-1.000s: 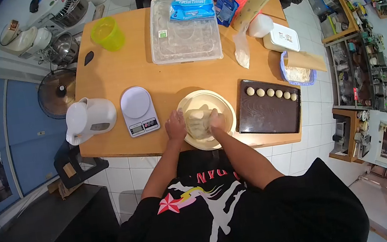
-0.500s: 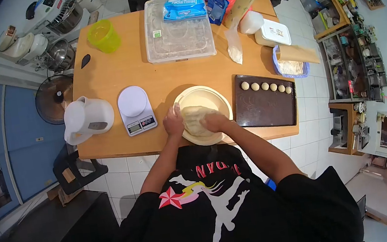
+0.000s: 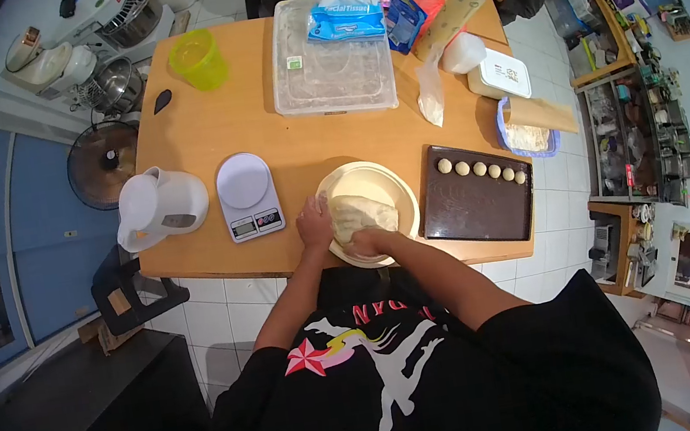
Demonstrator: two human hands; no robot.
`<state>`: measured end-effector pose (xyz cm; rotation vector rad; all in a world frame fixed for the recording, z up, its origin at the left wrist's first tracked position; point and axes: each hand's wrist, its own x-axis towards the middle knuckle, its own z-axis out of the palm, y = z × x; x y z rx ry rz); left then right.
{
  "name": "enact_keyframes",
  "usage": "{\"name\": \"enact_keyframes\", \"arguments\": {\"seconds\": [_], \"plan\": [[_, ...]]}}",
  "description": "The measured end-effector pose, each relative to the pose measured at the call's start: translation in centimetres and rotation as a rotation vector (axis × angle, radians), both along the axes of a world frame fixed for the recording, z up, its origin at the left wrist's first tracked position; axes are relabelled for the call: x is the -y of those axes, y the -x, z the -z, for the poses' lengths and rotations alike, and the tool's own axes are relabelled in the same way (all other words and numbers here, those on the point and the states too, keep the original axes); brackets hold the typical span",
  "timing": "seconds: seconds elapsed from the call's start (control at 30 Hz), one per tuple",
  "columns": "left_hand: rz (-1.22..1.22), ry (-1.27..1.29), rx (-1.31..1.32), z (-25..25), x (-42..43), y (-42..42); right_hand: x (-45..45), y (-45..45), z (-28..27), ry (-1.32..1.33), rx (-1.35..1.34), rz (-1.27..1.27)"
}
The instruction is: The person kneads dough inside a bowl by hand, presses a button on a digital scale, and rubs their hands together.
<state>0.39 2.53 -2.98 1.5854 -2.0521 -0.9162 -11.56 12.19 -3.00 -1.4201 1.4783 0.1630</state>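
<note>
A cream plastic bowl (image 3: 401, 185) stands at the near edge of the table and holds a large lump of pale dough (image 3: 364, 211). My left hand (image 3: 314, 221) grips the bowl's left rim. Inside the bowl, my right hand (image 3: 372, 244) is closed on the near side of the dough, its fingertips partly hidden. Right of the bowl lies a dark baking tray (image 3: 476, 206) with a row of several small dough balls (image 3: 479, 168) along its far side. A white digital kitchen scale (image 3: 249, 195) sits to the left, its round platform bare.
A white jug (image 3: 163, 207) stands at the left table edge, with a yellow-green cup (image 3: 198, 61) farther back. Behind are a clear lidded box (image 3: 332, 76), a tissue pack (image 3: 346, 21), a white-lidded tub (image 3: 499, 75) and a blue basket (image 3: 526, 139). Two other people are across the table.
My right hand has moved from the right side of the dough to its near side, and the dough has changed shape. My left hand stays at the rim. The view has shifted slightly.
</note>
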Motion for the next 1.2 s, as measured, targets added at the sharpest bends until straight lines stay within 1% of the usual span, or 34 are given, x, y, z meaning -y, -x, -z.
{"name": "enact_keyframes", "arguments": {"seconds": [0.03,0.13,0.2,0.23,0.33,0.4,0.47,0.53,0.63,0.73,0.8,0.87,0.9,0.97,1.0,1.07,1.1,1.17,1.2], "plan": [[0.003,-0.015,-0.001,-0.3,0.0,-0.2,0.0,-0.1,0.1,0.006,0.014,0.000],[0.006,-0.050,-0.003,-1.1,0.0,-0.1,-0.4,0.0,0.4,0.081,0.073,0.216],[0.000,-0.055,0.006,-1.4,0.0,0.0,-0.3,-0.2,1.4,0.214,0.067,0.210],[0.002,-0.059,-0.007,-1.2,0.0,0.0,-0.2,-0.2,1.0,0.282,0.061,0.209],[0.018,-0.029,-0.027,-0.5,0.1,-0.2,0.1,0.2,-0.5,0.085,0.406,0.553],[0.027,0.043,-0.016,0.0,0.0,-0.2,0.1,0.0,-0.7,0.109,0.437,0.648],[0.007,-0.005,-0.051,-1.4,0.0,0.0,-0.2,-0.5,-1.5,0.034,0.505,0.829],[-0.002,-0.002,-0.086,-2.1,0.0,0.2,-0.3,-1.3,-2.2,-0.142,0.614,1.082],[-0.005,0.032,-0.128,-1.8,-0.1,-0.4,-0.5,-1.6,-1.4,-0.178,0.457,0.945],[-0.002,0.020,-0.190,-1.6,0.0,0.2,-2.3,-2.0,-1.9,0.371,0.132,0.478],[-0.006,0.061,-0.228,-1.6,0.0,0.1,-1.7,-0.2,-1.9,0.284,0.107,0.523],[0.024,0.058,-0.233,-2.2,0.2,-0.1,-0.9,1.3,-4.9,0.430,0.064,0.653],[0.043,0.053,-0.236,-2.4,0.0,-0.2,-0.1,2.1,-7.2,0.454,-0.036,0.695],[0.059,0.053,-0.248,-2.3,0.0,-0.2,0.9,3.3,-5.3,0.607,-0.145,0.723],[0.067,0.059,-0.254,-2.4,0.2,-0.1,1.3,3.6,-4.5,0.495,-0.188,0.680],[0.085,0.028,-0.195,-2.2,0.4,-0.1,2.7,2.9,-4.9,0.272,-0.267,0.589],[0.093,0.011,-0.165,-2.0,0.4,-0.2,2.9,2.2,-5.0,0.268,-0.308,0.573],[0.068,0.037,-0.129,-2.0,0.3,0.1,3.3,0.4,-7.4,0.254,-0.395,0.536],[0.051,0.049,-0.111,-2.0,0.2,0.3,3.4,0.3,-5.9,0.257,-0.393,0.606]]}}
